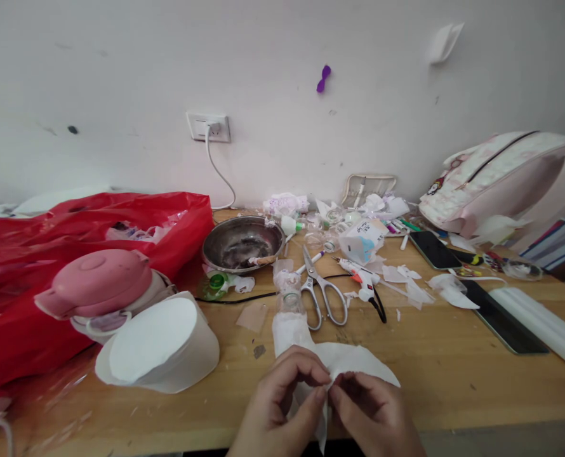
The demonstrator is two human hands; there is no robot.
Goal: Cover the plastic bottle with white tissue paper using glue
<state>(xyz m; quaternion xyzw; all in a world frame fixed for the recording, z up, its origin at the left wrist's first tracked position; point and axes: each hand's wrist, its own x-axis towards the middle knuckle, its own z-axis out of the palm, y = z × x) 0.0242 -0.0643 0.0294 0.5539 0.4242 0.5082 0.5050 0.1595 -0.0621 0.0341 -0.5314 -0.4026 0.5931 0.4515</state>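
Both hands meet at the table's near edge, pinching one piece of thin white paper (pixel 353 362) between fingertips. My left hand (pixel 282 400) grips its left side with thumb and forefinger. My right hand (pixel 372 412) pinches the same fold from the right. The paper spreads out flat behind the fingers, and a narrow strip hangs down between the hands. Just beyond lie silver scissors (pixel 323 295) and a white glue gun (pixel 364 282) with a black cord.
A white paper-wrapped round shape (pixel 161 346) and a pink lidded bottle (pixel 96 282) sit at the left before a red plastic bag (pixel 35 254). A metal bowl (pixel 242 244), scraps, two phones (pixel 435 249) and a pink backpack (pixel 501 178) crowd the back and right.
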